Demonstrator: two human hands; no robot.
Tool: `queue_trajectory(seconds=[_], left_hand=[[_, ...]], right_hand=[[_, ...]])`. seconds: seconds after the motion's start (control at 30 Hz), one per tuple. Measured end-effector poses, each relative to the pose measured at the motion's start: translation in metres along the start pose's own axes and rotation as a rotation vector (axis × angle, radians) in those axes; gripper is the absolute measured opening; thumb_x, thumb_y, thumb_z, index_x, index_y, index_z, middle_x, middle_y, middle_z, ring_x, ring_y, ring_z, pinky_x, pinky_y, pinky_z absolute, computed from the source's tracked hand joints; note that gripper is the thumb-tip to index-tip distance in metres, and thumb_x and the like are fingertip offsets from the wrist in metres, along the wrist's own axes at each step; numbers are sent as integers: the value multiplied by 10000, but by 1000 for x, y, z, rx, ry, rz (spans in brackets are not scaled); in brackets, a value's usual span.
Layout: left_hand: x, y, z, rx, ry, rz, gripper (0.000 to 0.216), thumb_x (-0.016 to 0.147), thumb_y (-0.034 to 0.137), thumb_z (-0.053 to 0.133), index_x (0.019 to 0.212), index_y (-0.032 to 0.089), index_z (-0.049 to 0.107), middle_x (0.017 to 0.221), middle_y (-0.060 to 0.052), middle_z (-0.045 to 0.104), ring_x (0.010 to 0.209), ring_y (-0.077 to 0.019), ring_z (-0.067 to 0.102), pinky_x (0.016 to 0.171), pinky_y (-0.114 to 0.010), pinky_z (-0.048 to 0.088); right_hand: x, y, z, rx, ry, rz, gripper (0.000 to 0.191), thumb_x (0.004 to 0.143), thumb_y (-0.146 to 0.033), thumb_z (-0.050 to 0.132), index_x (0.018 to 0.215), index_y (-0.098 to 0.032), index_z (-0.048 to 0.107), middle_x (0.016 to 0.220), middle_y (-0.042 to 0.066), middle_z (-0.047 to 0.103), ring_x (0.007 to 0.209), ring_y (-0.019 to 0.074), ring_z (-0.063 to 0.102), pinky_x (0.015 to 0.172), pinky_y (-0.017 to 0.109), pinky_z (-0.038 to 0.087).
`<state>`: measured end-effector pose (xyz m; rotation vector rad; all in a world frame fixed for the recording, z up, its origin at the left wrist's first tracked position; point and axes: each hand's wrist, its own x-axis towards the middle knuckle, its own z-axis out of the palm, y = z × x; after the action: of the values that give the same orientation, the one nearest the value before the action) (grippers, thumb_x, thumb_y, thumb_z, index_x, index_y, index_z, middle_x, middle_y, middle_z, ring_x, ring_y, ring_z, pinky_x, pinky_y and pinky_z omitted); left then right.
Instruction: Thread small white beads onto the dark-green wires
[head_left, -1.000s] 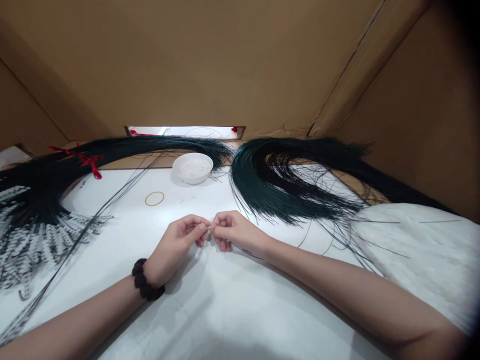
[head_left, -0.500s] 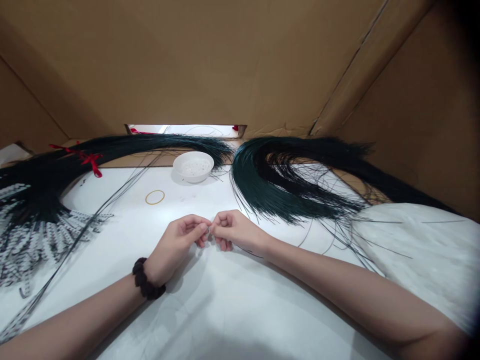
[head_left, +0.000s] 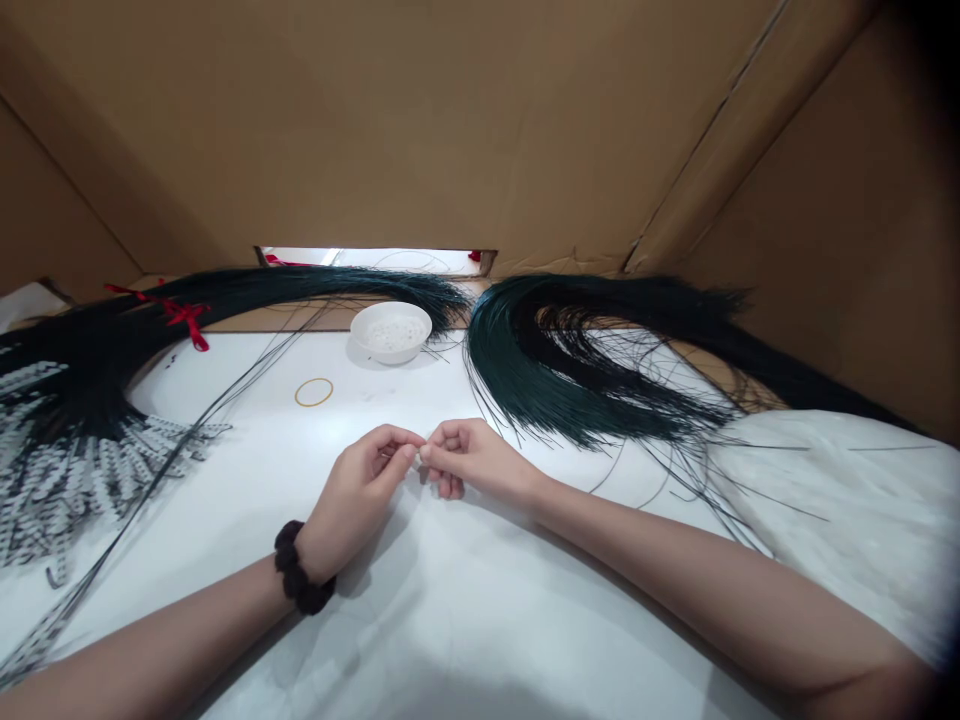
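Over the white table, my left hand and my right hand meet fingertip to fingertip, each in a pinch. Whatever lies between the fingers is too small to make out. A dark scrunchie-like band circles my left wrist. Beyond my hands stands a white bowl with small pale bits in it. A large bundle of dark green strands curves in a loop behind my right hand.
A dark bundle tied with red ribbon fans out on the left into black-and-white ends. A yellow ring-shaped band lies left of the bowl. Cardboard walls surround the table; whitish plastic sheeting covers the right.
My left hand has turned slightly, with its wrist shifted a little right. The thin dark strand seen under my right wrist no longer shows. The whole view has shifted slightly.
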<state>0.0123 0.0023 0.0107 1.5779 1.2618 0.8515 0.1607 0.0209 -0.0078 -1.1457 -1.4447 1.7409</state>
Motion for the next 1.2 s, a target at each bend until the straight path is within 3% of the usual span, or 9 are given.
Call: queue_trajectory(seconds=[0.2,0.37,0.53,0.7,0.8,0.93,1.07,1.2], left_hand=[[-3,-2,0,129,19,29,152,789,240,428,811,178,565,791,-26,625,736,-165,562,678,-271,412],[-5,-3,2,136,23,97,74,780,213,444,815,199,507,731,5,603,683,-145,559,646,-256,410],[-7,-2,3,193,84,130,64,768,172,441,810,210,472,713,18,572,666,-136,534,617,-242,395],[-4,-3,2,193,73,149,52,794,197,413,804,204,463,744,7,562,671,-139,547,602,-242,405],[8,-7,-5,379,157,251,106,810,211,387,865,193,475,793,-20,556,708,-153,531,640,-263,414],[36,-14,-20,884,246,406,190,815,185,357,924,135,505,927,-107,521,882,-227,480,766,-342,389],[60,-19,-26,975,206,407,159,773,158,412,838,120,552,895,-146,532,882,-285,458,748,-402,379],[73,-17,-21,944,171,408,148,754,125,419,700,151,555,780,-117,554,841,-269,468,738,-390,374]], right_hand=[[-1,0,2,-1,5,-11,173,707,-270,576,687,-115,501,544,-3,550,424,63,505,388,169,391],[-3,0,2,-19,-10,-49,188,706,-297,569,752,-122,522,589,4,570,438,62,504,400,172,388],[-1,-1,-2,-23,-81,-32,43,680,-156,525,688,-133,489,605,1,582,462,70,530,411,170,398],[1,-3,-1,0,-69,-11,105,640,-78,488,729,-133,500,601,-13,574,426,61,513,385,164,393],[2,-3,-1,14,-16,-29,41,677,-156,515,706,-128,508,579,-13,556,407,57,499,362,161,382],[4,1,-3,60,13,-44,94,691,-214,533,694,-129,493,583,-11,560,400,63,514,351,163,391],[6,3,-3,86,-5,-60,169,707,-281,543,670,-128,481,585,-7,561,399,58,513,353,161,390],[7,1,-2,99,-13,-47,194,687,-298,562,649,-132,469,559,-16,548,388,58,508,347,161,385]])
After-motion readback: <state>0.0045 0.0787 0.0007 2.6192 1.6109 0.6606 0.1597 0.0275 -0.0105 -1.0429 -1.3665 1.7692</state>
